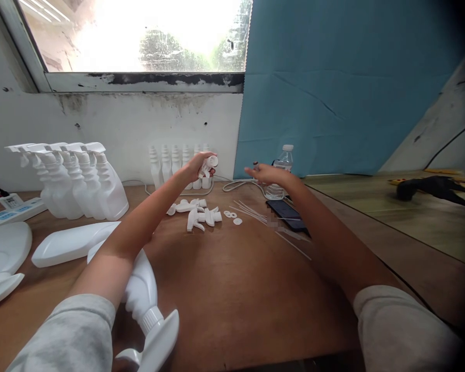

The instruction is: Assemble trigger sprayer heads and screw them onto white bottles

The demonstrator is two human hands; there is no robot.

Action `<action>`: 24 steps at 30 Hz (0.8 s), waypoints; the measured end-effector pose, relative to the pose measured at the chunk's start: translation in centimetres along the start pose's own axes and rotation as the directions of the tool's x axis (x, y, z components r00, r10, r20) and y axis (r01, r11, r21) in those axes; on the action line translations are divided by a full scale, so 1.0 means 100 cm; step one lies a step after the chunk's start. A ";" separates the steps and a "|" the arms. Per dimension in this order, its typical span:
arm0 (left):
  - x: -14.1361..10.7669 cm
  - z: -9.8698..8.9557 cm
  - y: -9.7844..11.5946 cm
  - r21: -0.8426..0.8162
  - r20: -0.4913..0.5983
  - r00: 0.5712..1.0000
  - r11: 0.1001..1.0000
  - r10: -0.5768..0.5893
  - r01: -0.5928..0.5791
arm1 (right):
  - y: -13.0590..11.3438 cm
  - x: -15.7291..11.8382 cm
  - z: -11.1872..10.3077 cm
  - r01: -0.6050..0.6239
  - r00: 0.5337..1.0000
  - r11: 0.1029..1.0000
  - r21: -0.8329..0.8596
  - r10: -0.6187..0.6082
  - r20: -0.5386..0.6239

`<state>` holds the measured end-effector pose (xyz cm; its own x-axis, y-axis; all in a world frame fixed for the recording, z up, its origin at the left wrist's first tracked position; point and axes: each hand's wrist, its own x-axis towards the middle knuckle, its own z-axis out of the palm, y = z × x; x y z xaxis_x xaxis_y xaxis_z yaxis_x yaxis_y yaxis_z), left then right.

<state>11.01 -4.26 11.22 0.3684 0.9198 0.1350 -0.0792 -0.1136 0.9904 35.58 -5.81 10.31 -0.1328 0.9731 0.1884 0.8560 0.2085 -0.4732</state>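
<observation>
My left hand point(202, 165) is closed around a white spray head point(211, 164), its round opening turned toward me. To the right, my right hand point(261, 173) is raised over the table with its fingers partly curled; whether something small is pinched there is too small to tell. Several loose white spray heads point(196, 219) lie below my left hand. Beside them are small white discs point(237, 221) and thin white tubes point(251, 212). A white bottle with a spray head fitted point(141, 279) lies under my left forearm.
Upright white spray bottles point(83, 181) stand at the left, near a power strip point(19, 213). More white bottles point(165, 164) line the wall. A clear water bottle point(287, 155) and a dark phone point(284, 213) are by my right arm. A cable point(236, 183) runs along the back.
</observation>
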 end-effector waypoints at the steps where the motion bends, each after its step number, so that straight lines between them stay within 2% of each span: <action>1: 0.000 0.000 0.000 -0.016 0.020 1.000 1.000 -0.012 0.012 | -0.005 -0.002 -0.004 0.009 0.999 0.999 0.040 -0.008 -0.037; 3: 0.000 0.000 -0.002 -0.036 0.041 0.999 0.999 -0.028 0.029 | -0.019 -0.012 -0.012 0.038 0.996 0.984 0.176 -0.023 -0.088; 6: 0.001 0.002 -0.005 -0.028 0.040 0.998 0.998 -0.047 0.048 | -0.046 -0.036 -0.020 0.207 0.977 0.912 0.353 -0.172 -0.129; 9: 0.001 0.006 -0.008 0.009 -0.008 0.999 0.999 -0.047 0.047 | -0.069 -0.060 -0.024 0.434 0.897 0.752 0.496 -0.413 -0.158; 11: 0.001 0.009 -0.010 0.036 -0.051 0.998 0.999 -0.030 0.032 | -0.078 -0.070 -0.024 0.490 0.859 0.709 0.508 -0.490 -0.145; 14: 0.000 0.012 -0.012 0.075 -0.101 0.995 0.997 -0.005 0.012 | -0.082 -0.073 -0.020 0.511 0.847 0.723 0.465 -0.515 -0.130; 18: 0.000 0.014 -0.012 0.098 -0.167 0.986 0.995 0.014 0.003 | -0.080 -0.068 -0.014 0.558 0.829 0.737 0.383 -0.518 -0.211; 24: -0.001 0.016 -0.009 0.078 -0.232 0.972 0.997 0.029 -0.011 | -0.080 -0.065 -0.008 0.557 0.831 0.750 0.358 -0.503 -0.237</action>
<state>12.48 -4.88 10.32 0.1405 0.9783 0.1523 -0.0106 -0.1523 0.9883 30.05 -13.84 13.57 -0.4227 0.6801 0.5991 0.3889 0.7332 -0.5579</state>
